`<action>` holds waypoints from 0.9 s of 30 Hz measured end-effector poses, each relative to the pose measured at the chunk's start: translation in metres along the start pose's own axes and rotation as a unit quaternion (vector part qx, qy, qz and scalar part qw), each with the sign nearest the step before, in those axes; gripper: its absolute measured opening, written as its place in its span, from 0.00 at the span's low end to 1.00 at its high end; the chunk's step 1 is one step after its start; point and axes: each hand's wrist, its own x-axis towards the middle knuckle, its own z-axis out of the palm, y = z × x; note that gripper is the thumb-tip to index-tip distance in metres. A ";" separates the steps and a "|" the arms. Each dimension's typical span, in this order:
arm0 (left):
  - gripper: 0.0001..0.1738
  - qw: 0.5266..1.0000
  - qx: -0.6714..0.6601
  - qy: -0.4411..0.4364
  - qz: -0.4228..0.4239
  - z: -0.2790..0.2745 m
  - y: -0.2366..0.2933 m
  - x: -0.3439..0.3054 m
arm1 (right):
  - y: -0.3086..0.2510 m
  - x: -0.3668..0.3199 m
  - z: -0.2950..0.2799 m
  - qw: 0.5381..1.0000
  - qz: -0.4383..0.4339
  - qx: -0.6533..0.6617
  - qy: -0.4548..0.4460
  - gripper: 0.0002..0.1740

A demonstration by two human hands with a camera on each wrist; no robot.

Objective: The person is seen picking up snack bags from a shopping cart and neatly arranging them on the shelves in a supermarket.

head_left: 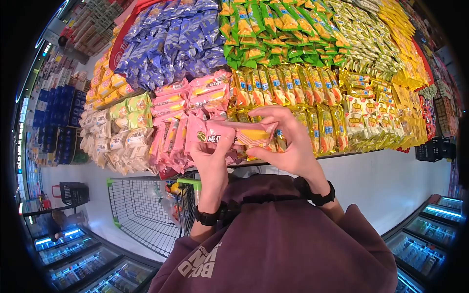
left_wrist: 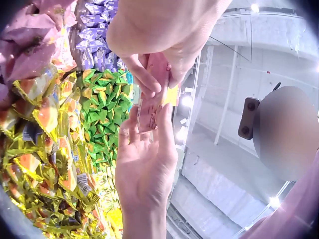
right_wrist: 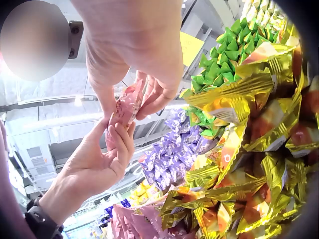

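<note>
Snack packet (head_left: 239,133), pink plastic with an orange-yellow picture on its front, is held up level between both hands, chest-high in front of the display. Left hand (head_left: 211,158) has the left end, with the thumb pressed on the face and the fingers (head_left: 198,146) behind it. Right hand (head_left: 288,141) curls over the right end, its fingers (head_left: 273,115) bent round the top edge and pinching the wrapper. Both hands grip it, and the packet touches nothing else.

Just behind it lies a heap of matching pink packets (head_left: 178,129), partly hidden by the hands. To the right are rows of shiny gold packets (head_left: 303,93). Above those are green packets (head_left: 259,29), and beside them blue-purple packets (head_left: 171,41). Pale green and white packets (head_left: 115,132) spill down the left side. A black strap sits on each wrist (head_left: 209,216), above maroon hoodie sleeves (head_left: 273,244).

Below the left arm stands a wire shopping trolley with green trim (head_left: 139,210). A black plastic basket (head_left: 73,193) sits further left on the white shop floor (head_left: 386,180). Lit glass-topped freezer cabinets (head_left: 73,261) run along the bottom corners.
</note>
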 end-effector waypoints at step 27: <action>0.13 0.998 0.034 -0.049 -0.019 0.009 -0.004 0.022 | 0.012 0.006 -0.009 0.996 0.034 0.060 0.057 0.25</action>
